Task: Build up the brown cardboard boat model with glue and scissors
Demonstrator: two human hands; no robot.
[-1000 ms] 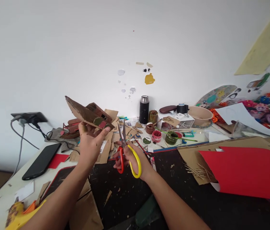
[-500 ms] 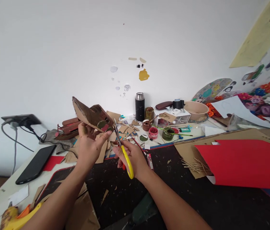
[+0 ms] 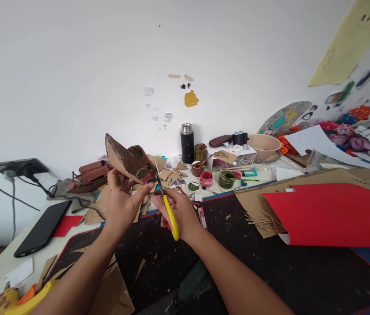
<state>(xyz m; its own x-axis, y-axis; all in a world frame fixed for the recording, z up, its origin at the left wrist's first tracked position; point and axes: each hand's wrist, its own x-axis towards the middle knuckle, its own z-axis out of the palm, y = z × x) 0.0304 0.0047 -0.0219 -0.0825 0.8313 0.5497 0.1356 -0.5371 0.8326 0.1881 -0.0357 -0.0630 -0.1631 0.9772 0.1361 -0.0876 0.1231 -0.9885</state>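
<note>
A brown cardboard model boat (image 3: 124, 158) is raised above the desk, its pointed end tipped up to the left. My left hand (image 3: 122, 203) is closed around its lower edge, with the thumb pointing right. In my right hand (image 3: 181, 214) is a pair of scissors (image 3: 171, 217) with a yellow handle, its blades upward beside the boat's right end. Whether the blades touch the boat I cannot tell. Behind the held boat, to the left, rests another brown model boat (image 3: 89, 176).
Cardboard scraps (image 3: 171, 176), paint jars (image 3: 227, 179) and a black flask (image 3: 187, 144) stand along the wall. Red paper (image 3: 329, 214) lies on cardboard at the right. A black tablet (image 3: 42, 229) is at the left, a yellow glue gun (image 3: 29, 302) at lower left, and a black mat (image 3: 237, 245) in front.
The view has shifted slightly, so the background sits a little further left. The boat is tilted a bit differently, and the scissors have moved slightly relative to it. Both grips are unchanged.
</note>
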